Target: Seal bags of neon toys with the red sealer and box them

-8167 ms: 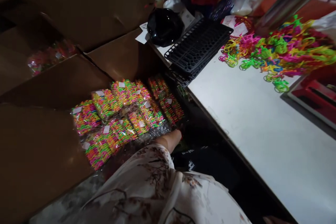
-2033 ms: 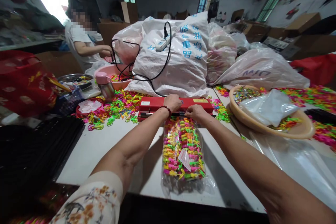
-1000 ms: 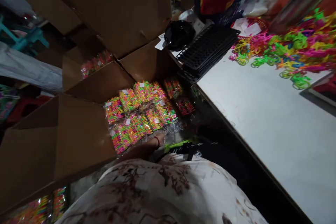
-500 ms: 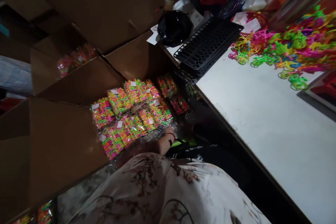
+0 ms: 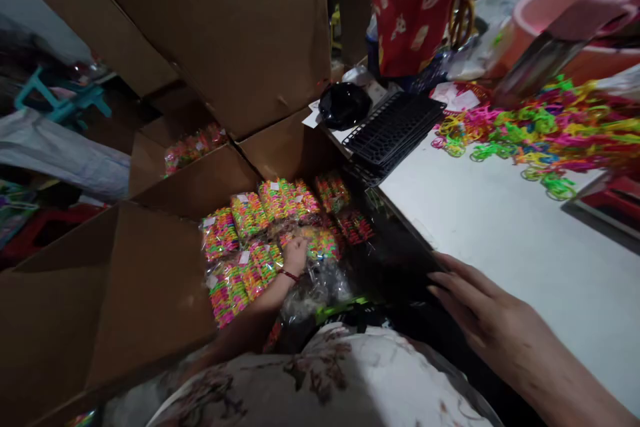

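Observation:
My left hand, with a dark red bracelet at the wrist, reaches into an open cardboard box. Its fingers are closed at the edge of a clear plastic packet of bright small plastic pieces; the fingertips are partly hidden. Several similar packets lie in rows around it, some with white labels. On the right, my right hand rests at the edge of the white table, fingers stretched and holding nothing.
Black plastic grids are stacked at the table's far corner beside a black bowl. Loose neon plastic pieces are heaped farther right. A pink tub and red bag stand behind. A smaller compartment holds more packets.
My left hand has moved from the box's near right side onto the packets. My right hand has come into view at the table edge. The camera view has shifted.

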`<state>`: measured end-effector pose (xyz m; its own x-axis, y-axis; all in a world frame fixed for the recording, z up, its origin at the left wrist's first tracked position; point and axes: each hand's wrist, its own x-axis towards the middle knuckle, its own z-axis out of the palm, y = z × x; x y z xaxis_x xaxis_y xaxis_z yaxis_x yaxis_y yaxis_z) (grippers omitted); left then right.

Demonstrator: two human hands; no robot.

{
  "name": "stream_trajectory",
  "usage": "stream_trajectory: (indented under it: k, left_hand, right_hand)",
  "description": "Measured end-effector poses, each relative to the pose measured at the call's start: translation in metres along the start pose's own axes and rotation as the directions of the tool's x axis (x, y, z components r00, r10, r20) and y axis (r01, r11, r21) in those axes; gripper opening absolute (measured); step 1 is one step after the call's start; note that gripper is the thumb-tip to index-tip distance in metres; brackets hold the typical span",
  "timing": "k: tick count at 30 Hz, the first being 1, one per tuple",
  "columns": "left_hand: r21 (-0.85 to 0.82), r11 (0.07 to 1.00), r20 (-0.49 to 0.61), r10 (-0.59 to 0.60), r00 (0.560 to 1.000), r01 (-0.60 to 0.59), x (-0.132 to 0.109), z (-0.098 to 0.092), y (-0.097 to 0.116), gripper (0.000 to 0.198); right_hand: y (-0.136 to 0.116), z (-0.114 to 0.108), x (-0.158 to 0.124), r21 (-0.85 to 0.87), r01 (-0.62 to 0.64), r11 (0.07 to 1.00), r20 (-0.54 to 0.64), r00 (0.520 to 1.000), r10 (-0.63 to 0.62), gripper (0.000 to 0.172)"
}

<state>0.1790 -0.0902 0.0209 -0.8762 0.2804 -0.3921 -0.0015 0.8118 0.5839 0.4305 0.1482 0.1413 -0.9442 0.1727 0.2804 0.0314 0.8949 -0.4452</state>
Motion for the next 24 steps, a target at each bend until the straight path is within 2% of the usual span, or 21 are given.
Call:
stream_trajectory:
  k: [2, 3, 4, 5, 7, 9, 10, 11, 12, 14, 16, 19, 22, 24]
  left_hand:
    - [-0.079, 0.992, 0.051, 0.104, 0.993, -0.099, -0.003, -0.031, 0.016, 0.029]
    - [-0.135, 0.976, 0.115, 0.188, 0.975, -0.172, -0.009, -0.049, 0.028, 0.027]
    - [-0.206, 0.945, 0.204, 0.296, 0.933, -0.255, -0.018, -0.068, 0.043, 0.027]
    - [-0.261, 0.906, 0.291, 0.402, 0.868, -0.332, -0.029, -0.087, 0.060, 0.027]
    - [-0.289, 0.848, 0.494, 0.530, 0.689, -0.445, -0.056, -0.125, 0.101, 0.029]
    - [-0.268, 0.770, 0.648, 0.589, 0.483, -0.579, -0.084, -0.157, 0.146, 0.029]
    - [-0.250, 0.711, 0.709, 0.597, 0.376, -0.657, -0.097, -0.169, 0.169, 0.027]
    - [-0.229, 0.651, 0.757, 0.586, 0.287, -0.724, -0.108, -0.178, 0.192, 0.024]
    - [-0.214, 0.583, 0.786, 0.580, 0.217, -0.784, -0.119, -0.183, 0.214, 0.024]
    - [-0.189, 0.438, 0.825, 0.556, 0.100, -0.879, -0.137, -0.186, 0.253, 0.025]
    - [-0.174, 0.304, 0.844, 0.536, 0.017, -0.937, -0.150, -0.180, 0.286, 0.024]
    - [-0.154, 0.175, 0.850, 0.525, -0.040, -0.972, -0.163, -0.160, 0.328, 0.021]
    - [-0.143, 0.069, 0.862, 0.498, -0.090, -0.987, -0.172, -0.128, 0.364, 0.023]
    - [-0.181, -0.016, 0.862, 0.479, -0.166, -0.983, -0.178, -0.106, 0.386, 0.022]
  right_hand:
    - [-0.013, 0.006, 0.026, 0.066, 0.064, 0.996, -0.007, 0.998, -0.064, 0.023]
    - [-0.019, 0.005, 0.036, 0.098, 0.088, 0.991, 0.001, 0.996, -0.089, 0.024]
    - [-0.025, 0.002, 0.046, 0.121, 0.114, 0.986, 0.001, 0.993, -0.115, 0.024]
    - [-0.031, -0.003, 0.054, 0.142, 0.144, 0.979, -0.007, 0.989, -0.145, 0.024]
    - [-0.043, -0.019, 0.069, 0.188, 0.197, 0.962, -0.024, 0.980, -0.196, 0.025]
    - [-0.056, -0.041, 0.081, 0.240, 0.237, 0.941, -0.038, 0.971, -0.235, 0.032]
    - [-0.063, -0.053, 0.086, 0.264, 0.252, 0.931, -0.044, 0.967, -0.249, 0.039]
    - [-0.070, -0.065, 0.090, 0.285, 0.264, 0.921, -0.047, 0.964, -0.262, 0.046]
    - [-0.077, -0.078, 0.093, 0.303, 0.274, 0.913, -0.048, 0.961, -0.273, 0.051]
    - [-0.089, -0.103, 0.094, 0.336, 0.277, 0.900, -0.030, 0.959, -0.283, 0.054]
    - [-0.096, -0.128, 0.088, 0.369, 0.213, 0.905, 0.032, 0.970, -0.242, 0.047]
    - [-0.094, -0.161, 0.070, 0.389, 0.018, 0.921, 0.107, 0.992, -0.064, 0.039]
    - [-0.078, -0.187, 0.044, 0.395, -0.141, 0.908, 0.074, 0.990, 0.122, 0.033]
    - [-0.063, -0.199, 0.026, 0.423, -0.223, 0.878, 0.056, 0.974, 0.221, 0.030]
